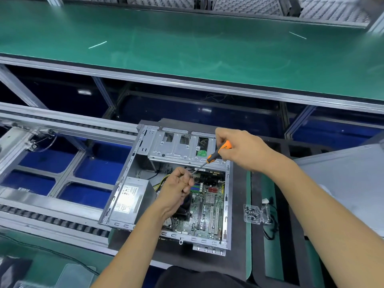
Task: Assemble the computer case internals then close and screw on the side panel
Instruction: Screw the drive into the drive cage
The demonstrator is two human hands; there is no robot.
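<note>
Screwdriver [216, 154] | gripped by right hand [241, 150] | tip pinched by left hand [176, 183] | over case [166, 183]

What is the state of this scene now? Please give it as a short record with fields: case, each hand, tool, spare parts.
case: computer case lies open on its side, motherboard and power supply inside
right hand: right hand grips the orange handle of the screwdriver
left hand: left hand pinches at the screwdriver tip, over the motherboard; a screw there cannot be made out
spare parts: clear box of screws open, right of the case
side panel: grey panel off the case, at the far right
</note>
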